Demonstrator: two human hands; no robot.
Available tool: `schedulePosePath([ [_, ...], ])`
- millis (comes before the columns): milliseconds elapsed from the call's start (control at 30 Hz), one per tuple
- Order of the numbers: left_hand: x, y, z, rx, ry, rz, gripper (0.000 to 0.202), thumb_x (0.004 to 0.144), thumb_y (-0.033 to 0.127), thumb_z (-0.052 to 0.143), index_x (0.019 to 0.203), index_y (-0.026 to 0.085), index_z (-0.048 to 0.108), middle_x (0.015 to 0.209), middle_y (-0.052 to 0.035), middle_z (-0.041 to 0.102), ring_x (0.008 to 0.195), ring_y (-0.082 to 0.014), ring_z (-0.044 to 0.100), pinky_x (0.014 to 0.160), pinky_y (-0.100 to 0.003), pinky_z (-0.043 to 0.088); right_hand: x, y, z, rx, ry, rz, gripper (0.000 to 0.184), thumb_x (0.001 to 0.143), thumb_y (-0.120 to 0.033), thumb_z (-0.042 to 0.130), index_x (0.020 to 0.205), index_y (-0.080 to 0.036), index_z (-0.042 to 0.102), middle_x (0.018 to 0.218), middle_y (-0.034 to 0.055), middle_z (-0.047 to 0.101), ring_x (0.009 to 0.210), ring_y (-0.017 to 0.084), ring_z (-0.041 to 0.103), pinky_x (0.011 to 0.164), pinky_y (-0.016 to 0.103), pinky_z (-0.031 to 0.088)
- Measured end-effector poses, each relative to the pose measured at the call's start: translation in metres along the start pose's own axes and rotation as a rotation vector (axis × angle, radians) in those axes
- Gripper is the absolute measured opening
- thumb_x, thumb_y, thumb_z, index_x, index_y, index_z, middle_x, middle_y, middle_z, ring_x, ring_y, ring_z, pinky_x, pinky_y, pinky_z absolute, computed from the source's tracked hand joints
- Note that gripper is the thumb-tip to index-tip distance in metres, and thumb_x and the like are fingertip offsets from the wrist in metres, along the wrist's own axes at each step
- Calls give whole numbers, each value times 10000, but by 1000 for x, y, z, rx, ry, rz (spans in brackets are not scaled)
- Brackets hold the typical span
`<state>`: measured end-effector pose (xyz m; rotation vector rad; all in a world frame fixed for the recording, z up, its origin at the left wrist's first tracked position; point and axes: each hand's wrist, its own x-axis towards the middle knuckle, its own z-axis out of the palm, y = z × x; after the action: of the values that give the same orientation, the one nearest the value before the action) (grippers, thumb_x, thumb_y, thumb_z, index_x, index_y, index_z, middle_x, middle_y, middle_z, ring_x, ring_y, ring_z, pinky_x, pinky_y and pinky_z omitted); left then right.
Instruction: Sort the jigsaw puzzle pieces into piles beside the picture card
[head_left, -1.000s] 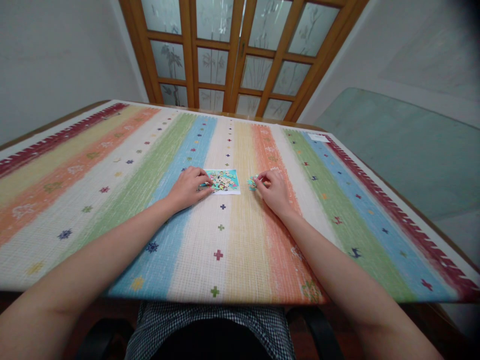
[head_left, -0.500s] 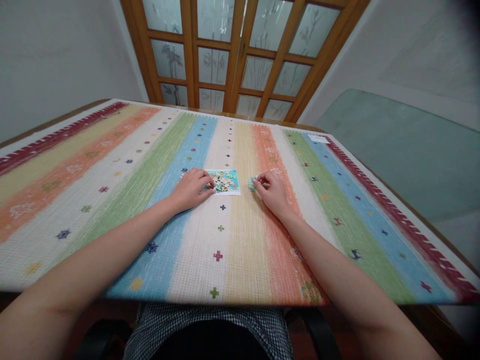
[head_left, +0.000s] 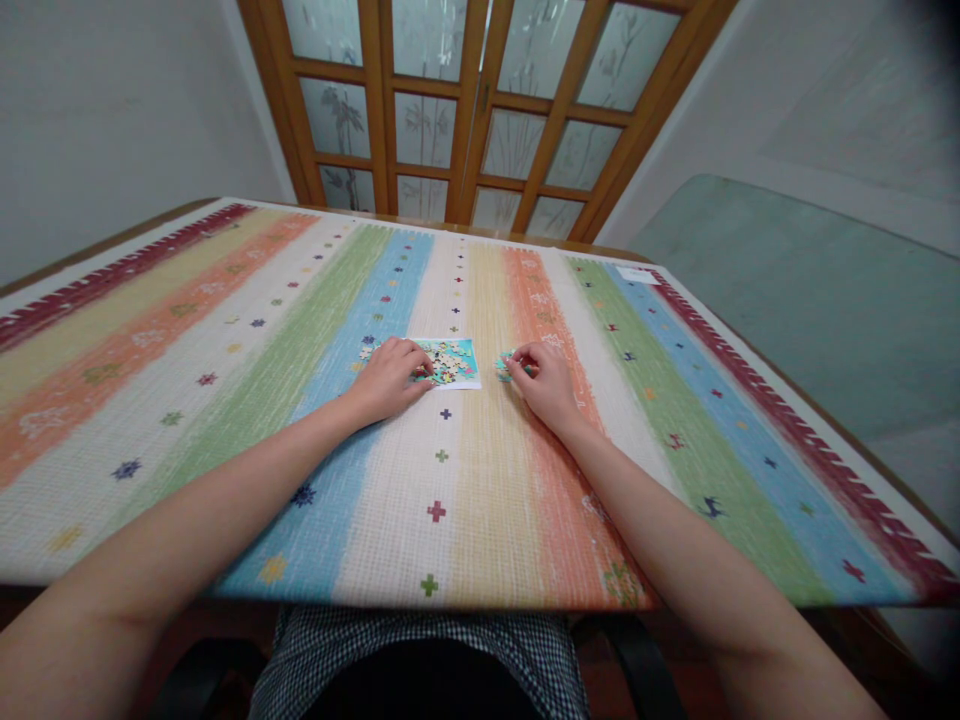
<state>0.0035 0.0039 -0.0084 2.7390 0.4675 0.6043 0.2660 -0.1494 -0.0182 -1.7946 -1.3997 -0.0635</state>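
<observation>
Flanking the puzzle card (head_left: 459, 362) on the table (head_left: 480, 500), we pinch teal pieces (head_left: 503, 367) with our right hand (head_left: 547, 380) just right of it, our left hand (head_left: 388, 378) curled on its left edge, grip unclear.

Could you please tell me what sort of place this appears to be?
Most likely a room in a home: a striped woven tablecloth, wooden doors with frosted, bamboo-patterned glass panes behind it, and a small jigsaw puzzle lying on the cloth.
</observation>
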Motion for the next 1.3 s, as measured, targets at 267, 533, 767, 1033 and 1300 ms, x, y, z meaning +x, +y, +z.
schedulePosePath([
  [267,-4,-7,-3,-12,-3,6,132,948,330,703,1003,214,672,1158,-99,675,1157,-298,571,1034,-468,438,0,0,0,14,-2,-5,192,909,-409,613,807,-249,588,856,70,658,866,253,593,754,402,453],
  [533,-4,-12,-12,1,46,6,92,961,295,669,967,205,689,1107,-85,681,1113,-276,583,1037,-463,441,1,-1,-1,10,-1,-36,190,910,-400,622,806,-243,595,842,72,662,844,250,596,752,400,448],
  [767,-6,-11,-10,74,19,20,261,939,419,723,1092,212,684,1199,-102,660,1159,-300,559,1035,-476,439,1,-3,-1,0,-15,-22,196,920,-406,616,811,-244,594,856,77,671,862,255,601,736,387,449],
  [1033,-6,-12,-8,67,3,27,172,930,362,735,1001,213,686,1154,-92,660,1128,-291,557,1017,-467,446,1,-2,-1,-25,-15,-31,193,917,-399,616,804,-245,589,837,71,662,855,253,594,770,399,443],
  [1300,-5,-14,-12,42,-28,20,232,909,421,773,990,215,703,1121,-84,667,1139,-293,555,1022,-456,435,1,-2,-2,-19,-21,-28,205,917,-416,612,806,-246,584,832,70,661,845,254,592,767,402,438],
])
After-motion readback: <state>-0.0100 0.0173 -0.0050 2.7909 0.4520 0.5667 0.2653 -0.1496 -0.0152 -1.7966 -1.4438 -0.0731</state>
